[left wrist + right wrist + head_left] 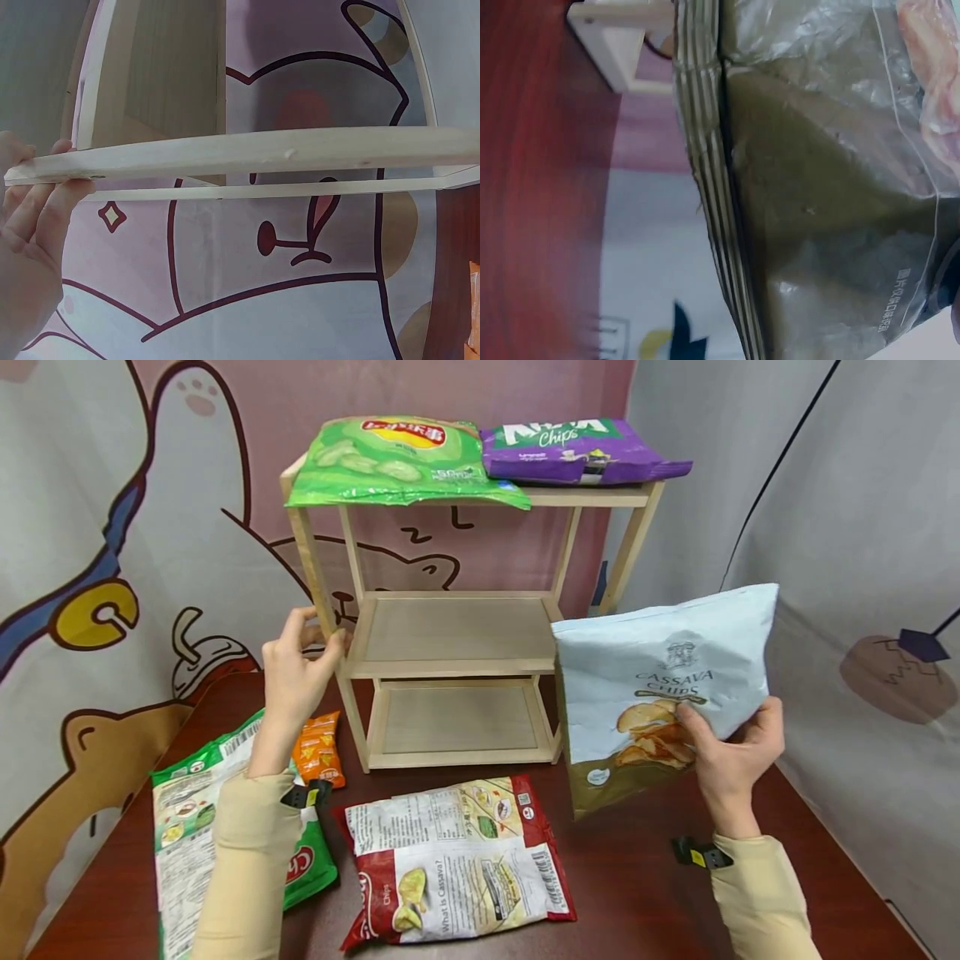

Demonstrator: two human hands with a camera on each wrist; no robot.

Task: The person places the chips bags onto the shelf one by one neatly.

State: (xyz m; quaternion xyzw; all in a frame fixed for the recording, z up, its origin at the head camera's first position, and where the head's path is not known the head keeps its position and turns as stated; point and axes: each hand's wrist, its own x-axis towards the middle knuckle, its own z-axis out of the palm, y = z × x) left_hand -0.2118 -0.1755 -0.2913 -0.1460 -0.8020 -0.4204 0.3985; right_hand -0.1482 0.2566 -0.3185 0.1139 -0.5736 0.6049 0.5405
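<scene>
A light blue and brown bag of cassava chips (663, 647) is gripped at its right side by my right hand (738, 756), thumb across its front. It hangs in the air at the right front of a wooden shelf rack (457, 668). In the right wrist view the brown lower part of the chips bag (817, 195) fills much of the frame. My left hand (296, 664) holds the rack's front left post, fingers behind it and thumb near the middle shelf. The left wrist view shows that hand (45, 210) pinching the wooden post (262, 154).
A green chips bag (390, 460) and a purple one (577, 450) lie on the rack's top shelf. On the dark red table (630, 893) are a red and white bag (457, 860), a green and white bag (187, 835) partly behind my left arm, and a small orange packet (321, 750).
</scene>
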